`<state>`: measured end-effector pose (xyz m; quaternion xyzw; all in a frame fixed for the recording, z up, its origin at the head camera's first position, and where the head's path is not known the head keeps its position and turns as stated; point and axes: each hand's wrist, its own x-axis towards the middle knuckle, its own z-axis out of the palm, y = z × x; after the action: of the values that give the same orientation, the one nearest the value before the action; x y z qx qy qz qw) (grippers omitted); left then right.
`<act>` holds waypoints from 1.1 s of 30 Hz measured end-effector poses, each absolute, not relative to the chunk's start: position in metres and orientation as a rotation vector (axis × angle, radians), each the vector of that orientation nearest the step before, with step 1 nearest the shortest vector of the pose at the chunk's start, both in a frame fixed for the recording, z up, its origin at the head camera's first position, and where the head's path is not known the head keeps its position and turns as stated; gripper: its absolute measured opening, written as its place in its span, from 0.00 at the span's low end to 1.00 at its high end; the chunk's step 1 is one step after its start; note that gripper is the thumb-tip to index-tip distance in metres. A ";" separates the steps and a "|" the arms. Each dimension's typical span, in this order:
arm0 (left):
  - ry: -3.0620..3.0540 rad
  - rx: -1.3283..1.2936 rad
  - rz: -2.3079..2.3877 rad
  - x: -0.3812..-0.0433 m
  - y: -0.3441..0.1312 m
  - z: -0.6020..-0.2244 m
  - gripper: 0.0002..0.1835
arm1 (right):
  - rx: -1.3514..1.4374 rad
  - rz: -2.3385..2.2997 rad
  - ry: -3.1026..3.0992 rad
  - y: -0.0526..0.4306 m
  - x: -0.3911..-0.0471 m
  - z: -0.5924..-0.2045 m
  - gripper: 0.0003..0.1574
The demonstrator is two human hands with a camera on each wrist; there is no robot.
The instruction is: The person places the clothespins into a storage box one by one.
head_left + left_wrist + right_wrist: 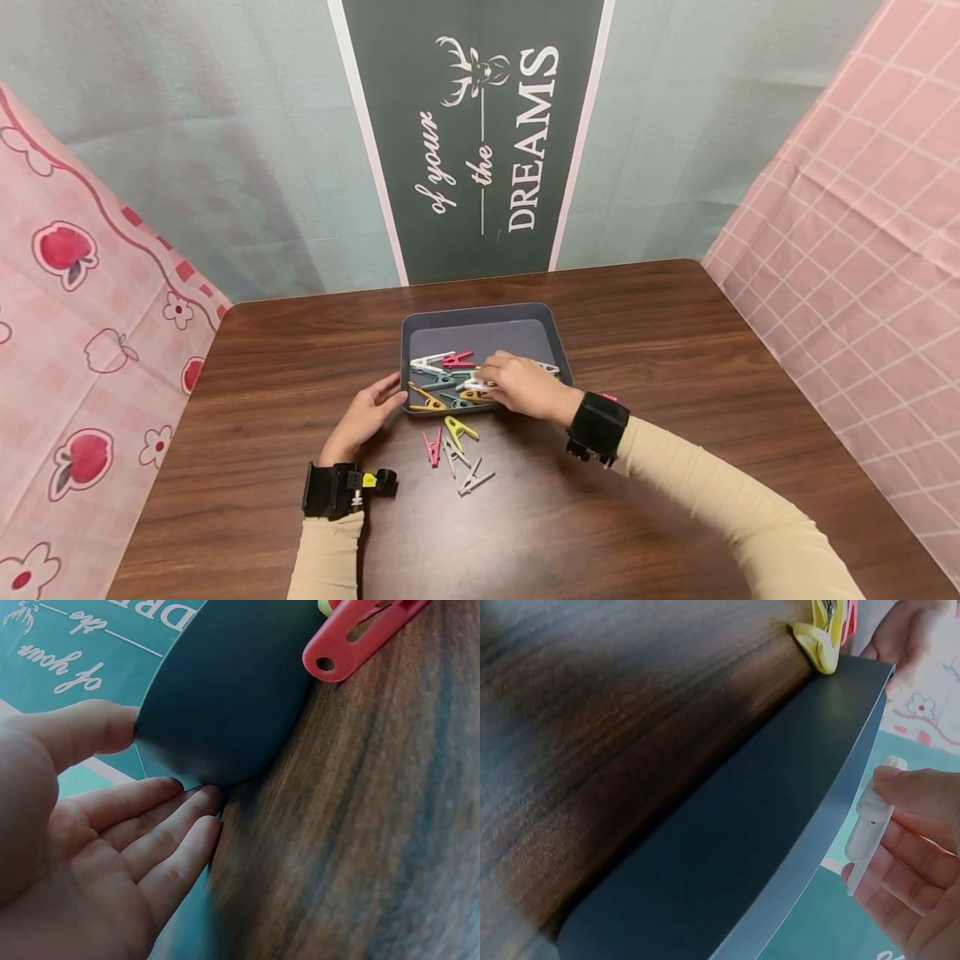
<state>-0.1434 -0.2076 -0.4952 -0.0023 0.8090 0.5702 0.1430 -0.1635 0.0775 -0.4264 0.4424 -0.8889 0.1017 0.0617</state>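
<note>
Where the grip (527,387) pinches — a clip (867,825) (white) lies.

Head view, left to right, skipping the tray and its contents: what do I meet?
Apple-print pink curtain → left hand → red spring clip → yellow spring clip → right hand → black wrist strap → grid-patterned pink curtain

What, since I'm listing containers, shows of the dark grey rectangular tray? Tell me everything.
The dark grey rectangular tray has rounded corners, a flat floor and low walls; its smooth, matte surface looks like plastic or coated metal. It sits upright on the brown wood-grain table, with plastic-looking clips in several colours inside, mostly toward its near side. The person's bare left hand touches it around the near left corner, thumb at the rim, fingers against the outside.
</note>
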 end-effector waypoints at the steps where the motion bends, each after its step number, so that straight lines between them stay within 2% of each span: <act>1: 2.334 -0.006 1.645 -0.143 -0.207 -0.495 0.31 | 1.328 0.313 -2.698 0.078 -0.164 -0.426 0.16; 18: 2.379 0.025 1.628 -0.141 -0.207 -0.494 0.34 | 1.185 0.283 -2.809 0.079 -0.184 -0.433 0.14; 27: 2.321 -0.053 1.614 -0.144 -0.207 -0.497 0.31 | 1.053 0.341 -2.925 0.079 -0.200 -0.438 0.15; 33: 2.353 0.005 1.626 -0.144 -0.207 -0.496 0.30 | 0.982 0.332 -2.973 0.078 -0.208 -0.445 0.15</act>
<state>-0.1443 -0.2069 -0.4961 0.0017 0.8145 0.5629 0.1401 -0.2081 0.0785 -0.4452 0.3119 -0.9443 0.1054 -0.0035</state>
